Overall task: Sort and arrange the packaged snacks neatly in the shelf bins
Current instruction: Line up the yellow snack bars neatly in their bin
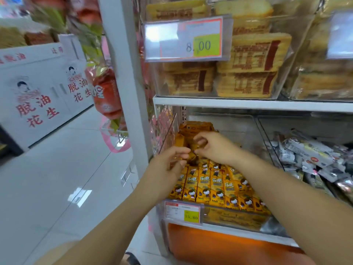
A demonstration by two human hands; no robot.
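A clear shelf bin [168, 131] holds yellow snack packets [215, 186] standing in neat rows at its front, with more loose yellow packets [194, 128] piled at the back. My left hand [168, 161] pinches a yellow packet [192, 157] at the bin's left side. My right hand [212, 146] reaches in from the right and its curled fingers grip another yellow packet [198, 145] just above the rows. The two hands nearly touch.
A neighbouring bin to the right holds silver packets [309, 155] in a jumble. The upper shelf [248, 103] carries bins of stacked bread packs [248, 60] with a price tag [187, 39]. A white upright post [126, 73] and a tiled aisle floor [66, 169] lie left.
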